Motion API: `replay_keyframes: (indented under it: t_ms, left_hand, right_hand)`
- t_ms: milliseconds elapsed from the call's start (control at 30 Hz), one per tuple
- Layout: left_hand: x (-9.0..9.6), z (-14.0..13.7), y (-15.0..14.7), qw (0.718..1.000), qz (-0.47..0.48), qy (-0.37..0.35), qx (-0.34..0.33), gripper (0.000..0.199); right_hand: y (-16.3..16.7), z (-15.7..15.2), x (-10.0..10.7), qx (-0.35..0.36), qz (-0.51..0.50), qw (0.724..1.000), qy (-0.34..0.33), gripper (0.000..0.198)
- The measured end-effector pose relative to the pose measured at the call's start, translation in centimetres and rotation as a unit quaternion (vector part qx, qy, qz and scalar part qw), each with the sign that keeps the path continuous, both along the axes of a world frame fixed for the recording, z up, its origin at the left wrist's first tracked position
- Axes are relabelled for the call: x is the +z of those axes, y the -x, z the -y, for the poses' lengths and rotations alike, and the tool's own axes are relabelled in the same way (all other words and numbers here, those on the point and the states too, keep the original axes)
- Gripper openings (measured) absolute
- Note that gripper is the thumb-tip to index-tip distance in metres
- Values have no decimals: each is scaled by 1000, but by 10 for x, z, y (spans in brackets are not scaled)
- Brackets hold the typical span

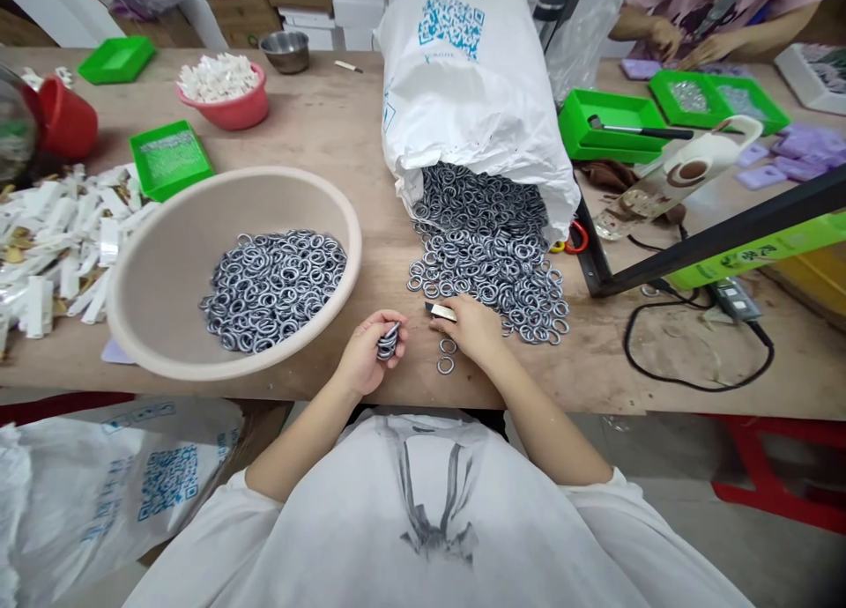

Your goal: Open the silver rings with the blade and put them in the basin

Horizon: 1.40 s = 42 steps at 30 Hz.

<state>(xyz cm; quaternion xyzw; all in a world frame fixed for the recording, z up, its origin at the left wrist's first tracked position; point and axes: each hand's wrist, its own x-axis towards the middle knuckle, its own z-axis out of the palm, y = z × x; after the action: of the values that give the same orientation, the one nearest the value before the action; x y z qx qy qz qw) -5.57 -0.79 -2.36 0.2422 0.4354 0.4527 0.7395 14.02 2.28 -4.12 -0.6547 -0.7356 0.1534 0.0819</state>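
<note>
Closed around a small bunch of grey rings (388,342), my left hand (366,354) is just right of a large beige basin (152,326). Grey rings (281,282) also lie heaped inside that basin. My right hand (474,326) pinches a short, flat white tool with a dark tip (441,311); its exact kind is unclear. Two loose rings (446,364) rest on the table below this hand. Beyond it, a pile of rings (489,264) spills from the mouth of a white woven sack (469,88) lying on its side.
White plastic pieces (66,247) cover the table's left side. Green trays (170,160) and a pink bowl (228,106) stand farther back. On the right are a black metal frame (598,269), a cable (627,348) and a bottle (651,194). A co-worker's hands (693,48) work at back right.
</note>
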Motion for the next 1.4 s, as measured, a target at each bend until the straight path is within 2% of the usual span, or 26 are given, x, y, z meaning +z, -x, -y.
replay_keyframes:
  t_ms: [133,233,333,433,533,633,800,933,1000,1100,1200,1300,1400]
  left_hand:
    - [-7,-2,-5,999,1,31,11,35]
    - [-8,-3,-12,1000,-11,20,-8,42]
    - [-8,-3,-19,999,-28,-11,-27,46]
    - [-11,-3,-23,995,-75,-53,-37,49]
    - [-11,-2,-25,987,-106,-82,-93,47]
    - [-7,-1,-29,983,-97,-76,-140,45]
    - [4,-1,-38,993,-48,-7,-112,36]
    - [9,0,-42,995,-29,-2,-100,29]
    - [11,1,-42,995,-9,-1,-104,28]
    - [16,1,-39,993,29,11,-113,29]
    - [19,2,-36,992,51,31,-115,28]
    - [21,2,-36,992,59,45,-101,26]
    - [21,4,-38,992,64,53,-91,25]
  right_hand:
    - [-4,-8,-5,-35,-47,998,-28,29]
    - [-6,-9,-4,-60,-176,982,-28,27]
    - [-4,-3,5,-38,-359,931,50,33]
    - [-3,5,18,12,-459,880,117,37]
    - [-3,9,27,40,-495,857,136,37]
    - [-1,11,27,20,-520,843,135,39]
    - [6,20,23,-5,-557,825,95,34]
    - [12,26,23,-9,-590,801,97,33]
    - [11,26,23,-25,-578,812,73,38]
    - [5,26,23,-46,-466,883,-43,49]
    - [0,32,26,0,-309,941,-138,52]
    - [-1,38,29,48,-223,961,-159,53]
    - [0,41,31,61,-179,968,-166,53]
